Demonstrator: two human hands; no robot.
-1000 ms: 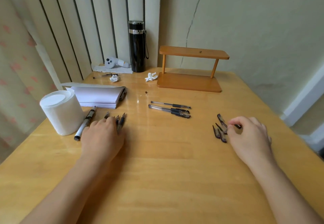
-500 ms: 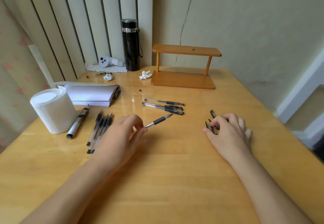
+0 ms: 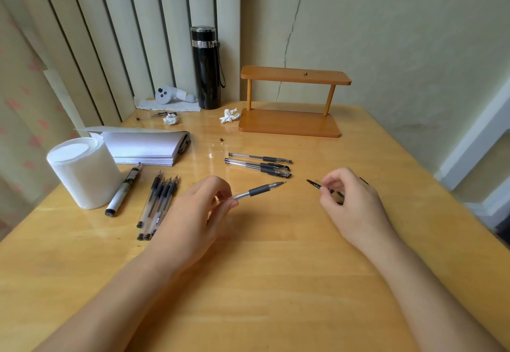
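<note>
My left hand (image 3: 193,216) holds an uncapped clear gel pen (image 3: 258,189) above the wooden table (image 3: 262,282), its tip pointing right. My right hand (image 3: 356,202) pinches a black pen cap (image 3: 314,184) whose end points left toward the pen tip, a short gap apart. More dark caps lie under that hand, mostly hidden. Several uncapped pens (image 3: 158,202) lie in a bundle left of my left hand. Three capped pens (image 3: 259,164) lie side by side further back.
A white paper roll (image 3: 82,172) stands at the left, a marker (image 3: 124,189) beside it, an open notebook (image 3: 146,147) behind. A black flask (image 3: 206,67), a wooden two-tier shelf (image 3: 292,100), crumpled tissues (image 3: 229,115) and a small white device (image 3: 171,95) sit at the back.
My left hand took one pen from the bundle and lifted it toward the middle. My right hand picked a cap from the pile and raised it toward the pen tip.
</note>
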